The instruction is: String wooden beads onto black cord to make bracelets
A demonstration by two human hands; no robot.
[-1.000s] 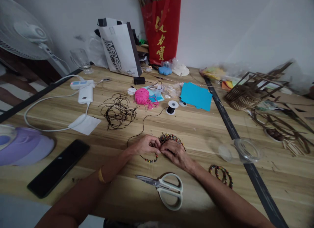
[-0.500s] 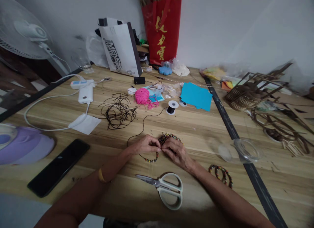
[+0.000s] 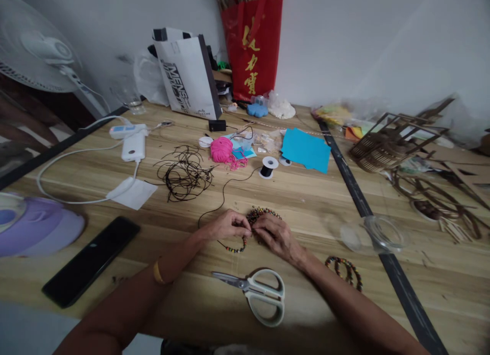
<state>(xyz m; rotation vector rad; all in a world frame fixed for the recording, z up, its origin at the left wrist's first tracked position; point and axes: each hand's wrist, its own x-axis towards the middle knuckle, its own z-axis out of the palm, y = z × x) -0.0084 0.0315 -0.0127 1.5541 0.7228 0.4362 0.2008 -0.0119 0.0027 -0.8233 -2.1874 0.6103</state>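
Note:
My left hand (image 3: pixel 225 226) and my right hand (image 3: pixel 276 236) meet over a small heap of coloured beads (image 3: pixel 262 212) on the wooden table (image 3: pixel 306 192). Both hands pinch at a thin black cord; a short strung length of beads (image 3: pixel 236 248) hangs from between them. The cord runs back to a black thread spool (image 3: pixel 268 167). White-handled scissors (image 3: pixel 260 293) lie just in front of my hands. Finished bead bracelets (image 3: pixel 346 271) lie beside my right forearm.
A black phone (image 3: pixel 90 259) lies front left, with a purple object (image 3: pixel 36 230) beyond it. Tangled black cord (image 3: pixel 184 172), pink yarn (image 3: pixel 222 150) and blue paper (image 3: pixel 306 150) sit mid-table. A clear jar (image 3: pixel 373 235) lies on the right, wooden parts (image 3: pixel 394 141) beyond. Bags stand at the wall.
My hands have shifted slightly away from me over the bead heap, fingers working at the cord. Nothing else on the table has moved.

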